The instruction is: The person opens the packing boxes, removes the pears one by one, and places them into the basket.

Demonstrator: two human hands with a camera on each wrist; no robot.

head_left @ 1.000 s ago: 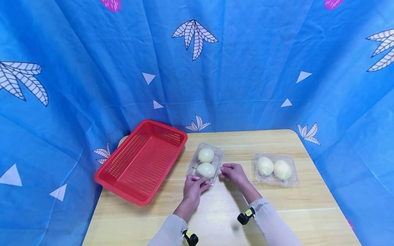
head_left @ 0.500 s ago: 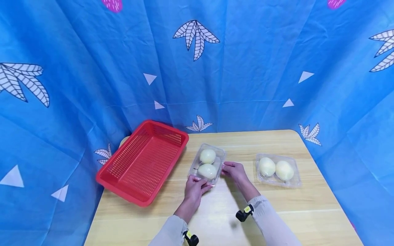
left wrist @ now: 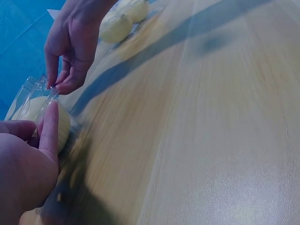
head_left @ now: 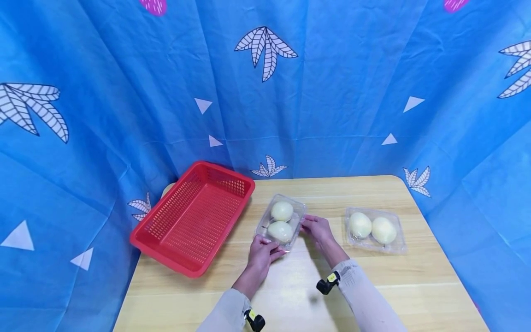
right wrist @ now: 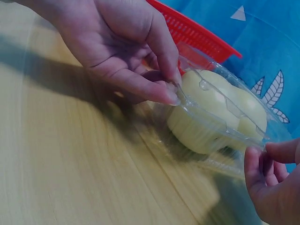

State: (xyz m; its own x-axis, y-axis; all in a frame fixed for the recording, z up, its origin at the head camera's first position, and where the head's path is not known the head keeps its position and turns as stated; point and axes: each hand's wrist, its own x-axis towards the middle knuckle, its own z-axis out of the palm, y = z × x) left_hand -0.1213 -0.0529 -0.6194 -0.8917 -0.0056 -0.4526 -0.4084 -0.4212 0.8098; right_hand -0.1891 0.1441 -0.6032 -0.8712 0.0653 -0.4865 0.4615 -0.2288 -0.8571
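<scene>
wood table [head_left: 298, 299] | left hand [head_left: 262, 252], right hand [head_left: 317, 230] | both pinch clear fruit box [head_left: 293, 222]

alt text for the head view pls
A person's left hand and right hand pinch the edges of a clear box holding two pale fruits at a wooden table. A red basket stands to the left, a second clear box with two more fruits to the right, before a blue curtain.

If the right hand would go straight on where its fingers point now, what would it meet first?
First the clear plastic box, whose edge the right hand pinches. Behind that wall, one of the two pears would probably come next, but depth is hard to judge.
</scene>
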